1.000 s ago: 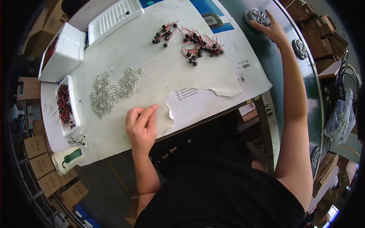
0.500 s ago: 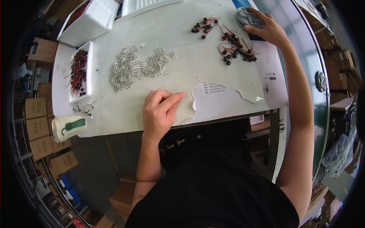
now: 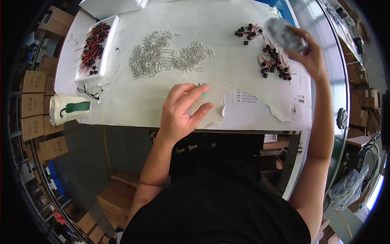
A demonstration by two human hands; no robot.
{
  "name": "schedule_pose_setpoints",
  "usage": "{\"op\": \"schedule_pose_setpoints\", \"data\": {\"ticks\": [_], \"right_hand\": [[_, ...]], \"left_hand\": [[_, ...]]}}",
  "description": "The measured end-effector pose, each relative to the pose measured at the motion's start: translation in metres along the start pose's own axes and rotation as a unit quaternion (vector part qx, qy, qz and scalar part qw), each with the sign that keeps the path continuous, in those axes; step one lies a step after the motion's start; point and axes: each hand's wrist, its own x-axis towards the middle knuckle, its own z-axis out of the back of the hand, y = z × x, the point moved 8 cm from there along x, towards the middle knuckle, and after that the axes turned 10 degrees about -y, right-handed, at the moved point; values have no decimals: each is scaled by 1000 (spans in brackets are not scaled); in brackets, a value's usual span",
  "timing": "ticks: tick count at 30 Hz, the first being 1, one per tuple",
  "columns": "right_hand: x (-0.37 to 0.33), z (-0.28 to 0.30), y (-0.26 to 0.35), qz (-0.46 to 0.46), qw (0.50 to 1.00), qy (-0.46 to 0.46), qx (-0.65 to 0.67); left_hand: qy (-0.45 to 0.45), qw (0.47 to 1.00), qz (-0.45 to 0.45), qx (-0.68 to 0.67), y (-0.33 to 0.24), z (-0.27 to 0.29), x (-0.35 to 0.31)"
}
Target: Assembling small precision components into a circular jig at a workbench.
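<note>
Upper right: right hand (image 3: 313, 57) gripped device (image 3: 283, 35) between fingers and thumb, not yet set down. Centre: left hand (image 3: 178, 110) thumb apart from fingers. 2 clip piles (image 3: 151, 56) lay apparently unused, upper centre.

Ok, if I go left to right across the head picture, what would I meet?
Cream-and-green cup, left hand, small bunch of black parts with red wires, blurry grey thing held in the right hand, round dark piece near the bench's right edge.

You're in a workshop — white worktable (image 3: 134, 106), small black components with red wires (image 3: 265, 68), square brown cardboard boxes (image 3: 33, 105) stacked alongside.
</note>
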Motion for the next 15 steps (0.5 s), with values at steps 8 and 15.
{"op": "schedule_pose_setpoints", "data": {"ticks": [8,15], "right_hand": [[-58,-109,139,185,951,246,42],[138,-141,77,128,989,-38,-66]], "left_hand": [[69,996,-28,51,-13,-9,8],[84,993,-38,79,-10,-12,3]]}}
